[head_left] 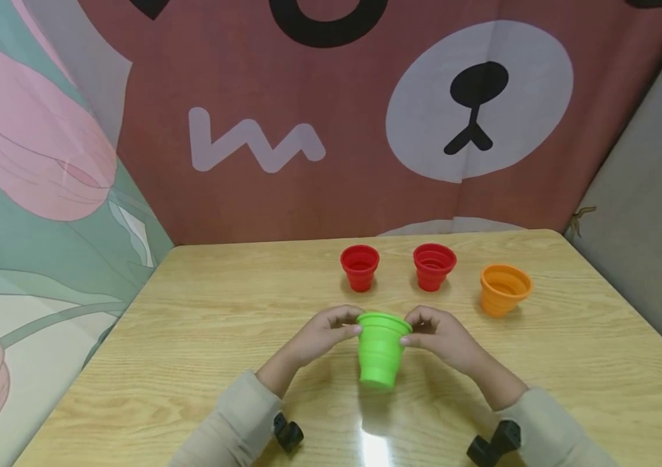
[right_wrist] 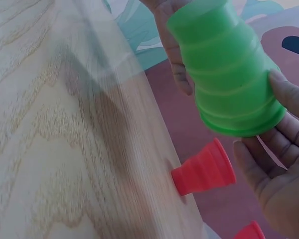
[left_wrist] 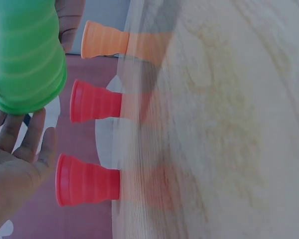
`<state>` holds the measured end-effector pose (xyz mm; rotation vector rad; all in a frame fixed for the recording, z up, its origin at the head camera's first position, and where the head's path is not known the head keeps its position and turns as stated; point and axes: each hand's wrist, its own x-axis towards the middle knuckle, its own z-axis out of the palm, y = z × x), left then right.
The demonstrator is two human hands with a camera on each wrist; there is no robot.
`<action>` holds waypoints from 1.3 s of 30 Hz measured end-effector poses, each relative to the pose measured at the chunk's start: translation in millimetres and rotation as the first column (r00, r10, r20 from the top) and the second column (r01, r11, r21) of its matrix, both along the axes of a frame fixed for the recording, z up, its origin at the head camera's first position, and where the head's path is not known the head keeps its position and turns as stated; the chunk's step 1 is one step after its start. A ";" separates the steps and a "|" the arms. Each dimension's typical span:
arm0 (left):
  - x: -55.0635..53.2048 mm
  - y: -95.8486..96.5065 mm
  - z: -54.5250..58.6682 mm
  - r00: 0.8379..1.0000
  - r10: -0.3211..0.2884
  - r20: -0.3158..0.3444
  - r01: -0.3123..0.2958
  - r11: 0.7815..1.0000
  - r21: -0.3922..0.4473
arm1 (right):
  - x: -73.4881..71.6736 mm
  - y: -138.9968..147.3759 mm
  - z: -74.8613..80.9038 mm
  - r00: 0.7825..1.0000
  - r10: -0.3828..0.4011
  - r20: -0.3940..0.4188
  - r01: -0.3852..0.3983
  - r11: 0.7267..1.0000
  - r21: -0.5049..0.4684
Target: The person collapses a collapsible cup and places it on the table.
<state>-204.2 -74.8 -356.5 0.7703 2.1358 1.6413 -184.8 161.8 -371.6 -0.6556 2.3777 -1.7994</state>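
A green collapsible cup point(head_left: 380, 353) hangs above the table between both hands, rim up and slightly tilted. My left hand point(head_left: 323, 332) pinches its rim from the left with thumb and fingers. On the opposite side my right hand point(head_left: 443, 338) pinches the rim too, its thumb on the outer wall. The ridged side of the cup point(left_wrist: 27, 55) fills the upper left of the left wrist view. In the right wrist view the fingers curve around the rim of the cup point(right_wrist: 231, 74). The inside of the cup is mostly hidden.
Two red cups point(head_left: 360, 267) point(head_left: 434, 266) stand upright toward the back of the wooden table point(head_left: 190, 324). An orange cup point(head_left: 504, 290) stands to their right. Behind the table hangs a printed cloth point(head_left: 354, 194) with a bear face.
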 end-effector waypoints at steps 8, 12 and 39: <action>-10.4 -6.0 -16.1 0.993 -0.114 0.008 0.111 0.979 0.173 | 0.1 -3.4 0.6 0.995 0.089 0.051 -0.083 0.991 -0.100; -11.2 -6.7 -16.5 0.992 -0.122 -0.002 0.120 0.971 0.208 | 0.0 -5.9 1.9 0.994 0.090 0.065 -0.081 0.989 -0.127; -7.7 -2.0 -10.6 0.995 -0.050 0.087 0.034 0.984 0.173 | 1.3 -8.6 1.8 0.988 0.155 -0.012 -0.153 0.948 -0.280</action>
